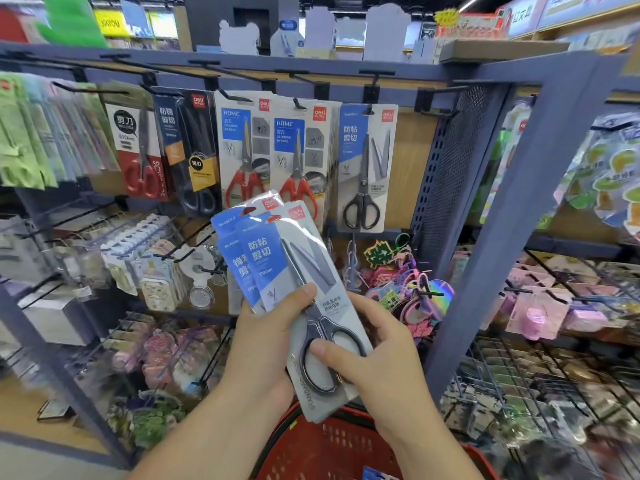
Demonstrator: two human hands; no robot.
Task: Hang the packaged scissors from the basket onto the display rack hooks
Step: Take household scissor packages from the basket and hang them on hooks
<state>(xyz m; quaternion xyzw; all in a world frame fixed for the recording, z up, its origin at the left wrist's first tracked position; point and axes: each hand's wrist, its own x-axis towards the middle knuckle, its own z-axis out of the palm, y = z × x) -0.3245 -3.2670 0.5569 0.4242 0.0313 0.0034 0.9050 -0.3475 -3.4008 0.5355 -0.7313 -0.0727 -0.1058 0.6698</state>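
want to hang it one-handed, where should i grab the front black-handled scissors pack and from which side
Pinch the front scissors pack at its lower, handle end, from its right edge with the right hand, thumb on the face, fingers behind. The card is flat and tilted top-up toward the rack, so this likely keeps its top free for the hook, while the left hand holds the other packs.

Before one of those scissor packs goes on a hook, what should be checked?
1. Grip: left hand and right hand both hold the scissor packs: ok.
2. Single pack separated: several are fanned together: not ok.
3. Matching spot found: a hanging pack bears the same blue label: ok.
4. Hang hole of the front pack clear: cannot tell.
5. The basket sits below the hands: ok.
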